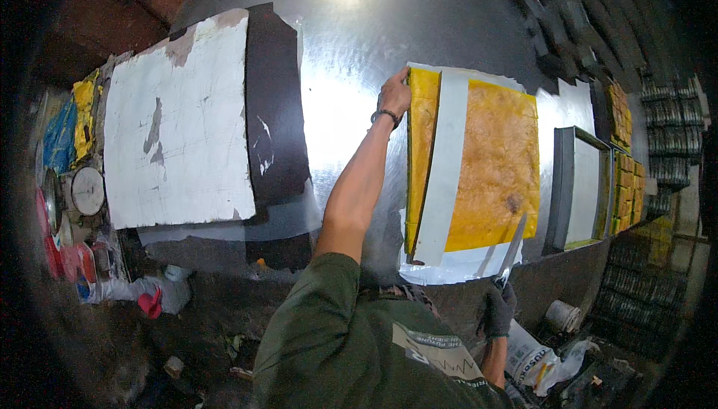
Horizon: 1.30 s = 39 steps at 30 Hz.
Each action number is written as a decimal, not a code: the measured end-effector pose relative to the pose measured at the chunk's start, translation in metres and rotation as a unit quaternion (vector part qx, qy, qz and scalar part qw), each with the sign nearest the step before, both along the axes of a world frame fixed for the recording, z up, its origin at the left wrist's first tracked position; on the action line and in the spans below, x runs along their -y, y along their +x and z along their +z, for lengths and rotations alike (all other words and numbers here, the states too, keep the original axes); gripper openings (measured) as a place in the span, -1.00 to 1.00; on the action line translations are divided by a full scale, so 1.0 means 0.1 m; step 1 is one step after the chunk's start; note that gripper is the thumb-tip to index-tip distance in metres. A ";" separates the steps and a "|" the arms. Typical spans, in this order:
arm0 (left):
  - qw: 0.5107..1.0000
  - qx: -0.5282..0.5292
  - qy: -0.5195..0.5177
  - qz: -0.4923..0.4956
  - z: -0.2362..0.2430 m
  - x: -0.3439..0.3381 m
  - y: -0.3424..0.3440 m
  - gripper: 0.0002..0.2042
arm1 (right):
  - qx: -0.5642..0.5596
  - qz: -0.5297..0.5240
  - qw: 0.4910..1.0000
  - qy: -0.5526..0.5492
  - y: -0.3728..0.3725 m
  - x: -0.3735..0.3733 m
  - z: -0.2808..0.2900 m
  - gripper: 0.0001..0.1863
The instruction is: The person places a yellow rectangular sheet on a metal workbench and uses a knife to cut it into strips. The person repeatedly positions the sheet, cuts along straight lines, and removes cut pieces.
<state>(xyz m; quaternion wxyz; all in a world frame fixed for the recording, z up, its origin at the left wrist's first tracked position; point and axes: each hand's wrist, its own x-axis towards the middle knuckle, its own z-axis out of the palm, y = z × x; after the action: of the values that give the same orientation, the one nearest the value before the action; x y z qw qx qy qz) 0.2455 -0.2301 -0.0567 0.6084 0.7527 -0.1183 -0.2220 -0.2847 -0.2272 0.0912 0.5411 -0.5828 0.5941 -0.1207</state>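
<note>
On the shiny metal table lies a wide yellow slab point(497, 158) with a browned, uneven top and a dark patch near its front. A long flat pale strip point(443, 154) rests across it from far to near, with a narrow yellow band showing on its left. My left hand point(394, 95), bare with a dark bracelet at the wrist, grips the slab's far left corner, its fingers bent at the edge. In a dark glove, my right hand point(499, 308) is closed on a long-bladed knife point(511, 250) at the slab's near right corner, blade pointing away from me.
A worn white board point(179, 124) lies at left, over a dark board point(277, 102). To the right stand a rectangular metal frame point(562, 188) and yellow blocks point(628, 188) in rows. A round dial point(88, 190) is far left; a white sack point(532, 356) lies below the table.
</note>
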 end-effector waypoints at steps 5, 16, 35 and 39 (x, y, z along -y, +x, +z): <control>1.000 0.017 0.018 -0.002 0.08 -0.14 -0.02 -0.52 | 0.007 0.041 0.997 -0.069 0.14 0.09 -0.04 -0.76; 0.998 0.043 0.037 -0.032 0.21 -0.19 0.13 -0.45 | -0.019 0.028 0.999 -0.020 0.15 0.14 -0.11 -0.77; 0.981 0.157 0.106 0.032 0.45 -0.24 -0.39 -0.52 | -0.053 -0.001 0.998 -0.042 0.25 -0.24 -0.04 -0.78; 0.940 0.296 0.157 -0.064 0.69 -0.18 -1.39 -0.26 | -0.092 0.088 0.988 -0.086 0.36 -0.32 -0.30 -0.81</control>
<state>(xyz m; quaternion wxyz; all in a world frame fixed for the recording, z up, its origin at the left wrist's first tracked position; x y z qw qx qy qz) 0.1060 -0.2119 0.0124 0.4045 0.8612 -0.3046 -0.0432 -0.2490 -0.1956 0.0617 0.4408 -0.6857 0.5752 -0.0688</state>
